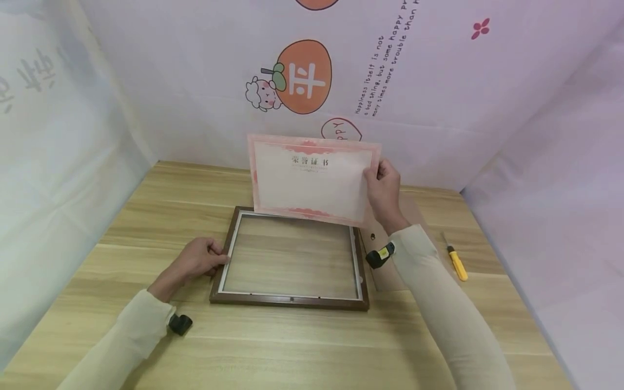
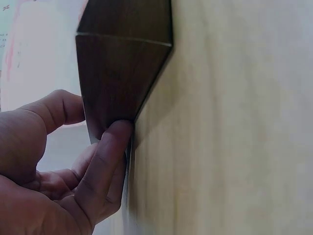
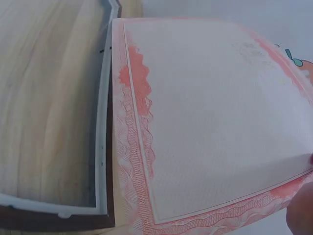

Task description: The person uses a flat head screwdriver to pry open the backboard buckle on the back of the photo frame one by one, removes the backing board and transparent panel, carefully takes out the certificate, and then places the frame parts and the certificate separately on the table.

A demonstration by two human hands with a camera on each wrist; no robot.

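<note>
A brown picture frame point(image 1: 290, 300) with a pale inner lip lies flat on the wooden table. My left hand point(image 1: 197, 257) holds its left side; in the left wrist view thumb and fingers pinch the dark frame edge point(image 2: 110, 73) near a corner. Raised over the frame's far side is a paper certificate point(image 1: 312, 187) with a pink patterned border, tilted so its printed face shows. My right hand point(image 1: 384, 192) pinches it by the right edge. In the right wrist view the certificate point(image 3: 210, 107) bows slightly, its lower border overlapping the frame's far bar point(image 3: 102, 161).
Right of the frame lies a thin brown backing board point(image 1: 387, 279), partly behind my right forearm. Farther right is a screwdriver point(image 1: 457, 264) with a yellow handle. A printed white cloth point(image 1: 419, 108) hangs behind the table, with more pale cloth at both sides.
</note>
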